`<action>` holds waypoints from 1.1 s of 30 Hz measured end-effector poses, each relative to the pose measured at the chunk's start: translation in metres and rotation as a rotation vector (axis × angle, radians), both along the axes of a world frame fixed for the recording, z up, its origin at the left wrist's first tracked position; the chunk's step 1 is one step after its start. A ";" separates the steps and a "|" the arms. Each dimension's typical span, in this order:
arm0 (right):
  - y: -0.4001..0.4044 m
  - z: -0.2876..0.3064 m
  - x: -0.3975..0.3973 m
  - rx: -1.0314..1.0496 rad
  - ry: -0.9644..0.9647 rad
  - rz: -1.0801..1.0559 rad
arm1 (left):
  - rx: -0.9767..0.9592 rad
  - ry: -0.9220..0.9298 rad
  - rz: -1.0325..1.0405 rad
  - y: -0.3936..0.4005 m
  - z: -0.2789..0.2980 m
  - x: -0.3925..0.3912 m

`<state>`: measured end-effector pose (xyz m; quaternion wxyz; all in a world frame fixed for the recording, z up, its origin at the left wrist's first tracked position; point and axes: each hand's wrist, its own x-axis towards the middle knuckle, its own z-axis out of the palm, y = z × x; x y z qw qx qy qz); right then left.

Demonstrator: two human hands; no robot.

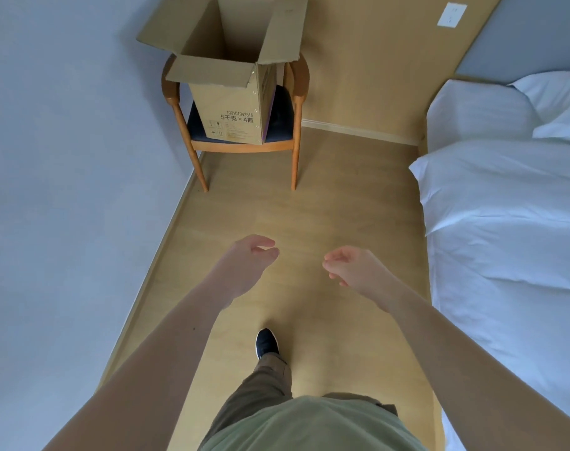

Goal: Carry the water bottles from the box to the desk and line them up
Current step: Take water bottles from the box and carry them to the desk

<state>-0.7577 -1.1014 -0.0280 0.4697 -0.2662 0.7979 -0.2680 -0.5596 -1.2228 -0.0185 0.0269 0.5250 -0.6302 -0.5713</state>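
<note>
Looking down from the head camera, the nearest things are a green shirt [313, 424] and brown trousers [261, 382], with one dark shoe [266, 342] stepped forward on the wooden floor [309, 203]. Both bare forearms reach out ahead over that floor. The left hand [248, 258] and the right hand [352, 266] hang in the air apart from each other, palms turned inward; the fingers [267, 252] of each are loosely curled and released, grasping nothing. A bed [505, 222] with white bedding runs along the right side, and a pale wall [65, 157] along the left. Farther on, a wooden chair [296, 125] with a dark seat stands near the corner, and on its seat sits the cardboard box [231, 102], upright, its top flaps folded open. From this angle its inside is not visible, so whether water bottles lie in it cannot be told. A white wall plate [452, 15] sits high on the far panel.
</note>
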 end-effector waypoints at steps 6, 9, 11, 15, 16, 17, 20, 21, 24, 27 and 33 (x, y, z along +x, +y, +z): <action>-0.094 0.012 0.001 -0.017 0.043 0.034 | 0.002 0.002 -0.024 -0.081 0.000 -0.007; -0.130 0.013 -0.004 -0.027 0.043 0.024 | -0.018 -0.001 -0.036 -0.114 0.003 -0.009; -0.150 0.012 -0.011 -0.024 0.033 0.020 | -0.035 -0.002 -0.054 -0.136 0.005 -0.013; -0.191 0.008 -0.026 -0.027 0.032 0.029 | -0.060 0.017 -0.057 -0.179 0.011 -0.026; -0.203 0.008 -0.030 -0.025 0.031 0.032 | -0.064 0.028 -0.049 -0.190 0.012 -0.030; -0.215 0.007 -0.034 -0.026 0.027 0.033 | -0.068 0.035 -0.040 -0.200 0.012 -0.035; -0.255 0.004 -0.046 -0.049 0.001 0.029 | -0.084 0.032 -0.029 -0.235 0.013 -0.050; -0.270 0.003 -0.051 -0.062 -0.004 0.032 | -0.087 0.030 -0.029 -0.248 0.014 -0.055; -0.321 0.005 -0.066 -0.092 -0.001 0.065 | -0.093 0.019 -0.018 -0.289 0.017 -0.071; -0.370 0.012 -0.082 -0.102 -0.034 0.087 | -0.074 -0.004 0.006 -0.329 0.022 -0.087; -0.447 0.013 -0.114 -0.137 -0.065 0.130 | -0.035 0.001 0.044 -0.396 0.026 -0.120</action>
